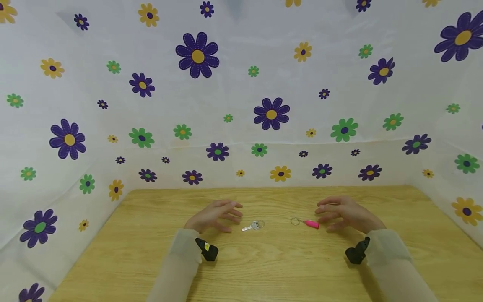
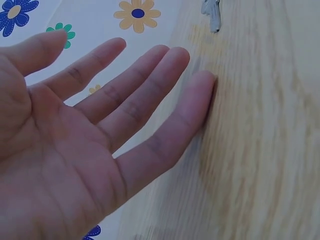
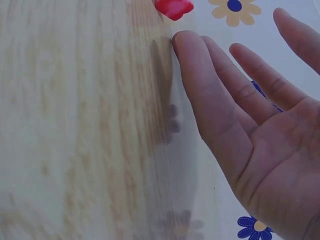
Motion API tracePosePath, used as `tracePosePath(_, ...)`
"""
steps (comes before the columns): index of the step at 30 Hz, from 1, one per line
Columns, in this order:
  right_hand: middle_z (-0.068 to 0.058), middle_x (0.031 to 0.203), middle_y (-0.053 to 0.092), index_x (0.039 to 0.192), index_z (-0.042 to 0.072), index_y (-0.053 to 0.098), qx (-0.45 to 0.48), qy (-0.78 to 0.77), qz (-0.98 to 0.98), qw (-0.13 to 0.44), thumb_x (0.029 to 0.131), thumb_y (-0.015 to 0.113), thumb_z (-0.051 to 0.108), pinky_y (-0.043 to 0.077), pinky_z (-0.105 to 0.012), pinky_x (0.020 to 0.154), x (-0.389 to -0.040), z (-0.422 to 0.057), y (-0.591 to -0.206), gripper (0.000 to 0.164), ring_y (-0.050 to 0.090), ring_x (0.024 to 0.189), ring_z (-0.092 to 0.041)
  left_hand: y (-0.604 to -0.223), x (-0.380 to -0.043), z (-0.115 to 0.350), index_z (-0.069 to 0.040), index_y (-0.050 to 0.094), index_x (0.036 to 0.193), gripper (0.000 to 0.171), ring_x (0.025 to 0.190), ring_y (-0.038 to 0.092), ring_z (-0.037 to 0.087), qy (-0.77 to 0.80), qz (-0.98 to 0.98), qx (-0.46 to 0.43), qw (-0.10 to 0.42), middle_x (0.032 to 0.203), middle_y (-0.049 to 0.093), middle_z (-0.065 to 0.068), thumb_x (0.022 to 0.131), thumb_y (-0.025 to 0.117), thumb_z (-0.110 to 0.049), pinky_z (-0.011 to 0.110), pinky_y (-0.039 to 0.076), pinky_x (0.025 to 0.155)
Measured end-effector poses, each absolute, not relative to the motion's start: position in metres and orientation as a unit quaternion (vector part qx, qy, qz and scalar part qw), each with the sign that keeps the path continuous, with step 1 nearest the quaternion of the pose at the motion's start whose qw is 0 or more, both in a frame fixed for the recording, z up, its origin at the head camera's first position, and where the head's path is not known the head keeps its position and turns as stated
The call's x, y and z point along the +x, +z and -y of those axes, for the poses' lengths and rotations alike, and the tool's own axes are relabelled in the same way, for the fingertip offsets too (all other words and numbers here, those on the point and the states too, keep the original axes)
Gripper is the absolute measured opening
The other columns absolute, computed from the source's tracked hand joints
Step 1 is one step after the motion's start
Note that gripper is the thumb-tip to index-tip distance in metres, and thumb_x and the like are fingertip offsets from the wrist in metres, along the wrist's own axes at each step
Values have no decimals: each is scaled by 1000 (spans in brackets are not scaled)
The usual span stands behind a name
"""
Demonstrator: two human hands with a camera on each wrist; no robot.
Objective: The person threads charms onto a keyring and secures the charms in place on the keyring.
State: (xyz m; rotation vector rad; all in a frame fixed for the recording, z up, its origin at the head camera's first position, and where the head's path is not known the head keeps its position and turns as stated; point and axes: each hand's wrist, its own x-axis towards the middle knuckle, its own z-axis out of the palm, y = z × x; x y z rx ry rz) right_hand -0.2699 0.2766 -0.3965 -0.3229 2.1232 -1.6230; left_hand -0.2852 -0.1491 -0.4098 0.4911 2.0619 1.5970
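Note:
A silver key with a small ring lies on the wooden table, just right of my left hand. That hand holds nothing; its fingers are spread and relaxed, palm facing inward. Further right lies a pink key fob, its metal ring pointing left toward the key. My right hand is beside the fob's right end, fingers loosely extended and nothing in them. In the left wrist view the key's tip shows beyond the fingers. The right wrist view catches the fob's pink end past the fingertips.
The wooden table reaches back to a white cloth wall printed with purple, yellow and green flowers, which also encloses both sides. A black wrist camera sits at the left cuff, another black camera at the right cuff.

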Motion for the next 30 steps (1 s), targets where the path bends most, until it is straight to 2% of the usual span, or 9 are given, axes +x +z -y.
tracePosePath(4,-27,132,60,144,-20,34,-111,-589,-769,222,107,53,20,59,-45,84,-271,-277,-399,57,66,114,-36,-411,-289,144,3,50,143,50,117,63,32,584,-753,179,246,131,62,22,111,42,-35,43,60,83)
tracePosePath(12,-27,130,61,143,-18,35,-106,-593,-764,231,105,57,20,59,-47,86,-275,-268,-401,58,66,111,-35,-412,-290,138,5,51,140,46,115,64,32,593,-742,171,263,129,64,21,107,53,-27,45,60,82)
tracePosePath(23,-22,128,64,142,-17,38,-89,-591,-765,239,103,60,17,59,-47,86,-279,-262,-402,57,67,109,-32,-415,-299,135,6,51,141,44,112,66,30,591,-740,166,274,123,66,17,105,57,-21,45,61,80)
tracePosePath(30,-21,127,63,140,-15,43,-95,-581,-773,238,93,70,4,60,-45,84,-282,-259,-405,57,67,103,-27,-414,-297,129,5,55,138,43,107,68,28,575,-754,168,270,127,65,18,99,65,-10,42,61,76)
